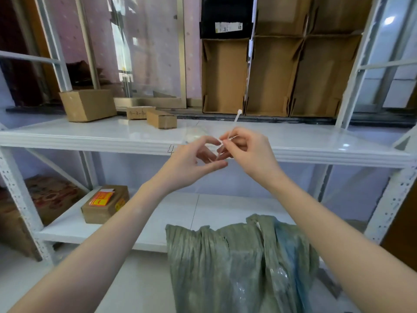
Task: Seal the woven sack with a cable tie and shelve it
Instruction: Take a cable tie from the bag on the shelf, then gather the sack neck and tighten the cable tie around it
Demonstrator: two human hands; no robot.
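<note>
Both hands are raised in front of the white shelf (90, 134). The right hand (247, 150) pinches a white cable tie (235, 120) between thumb and fingers; its head end sticks up above the hand, while the lower part is hidden among the fingers. The left hand (194, 161) is curled half open just beside it, fingertips near the tie, though I cannot tell whether they touch it. A clear plastic bag (195, 132) on the shelf behind the hands is hard to make out. The green woven sack (225, 263) stands on the floor below, its mouth loose and open, its bottom cut off by the frame edge.
</note>
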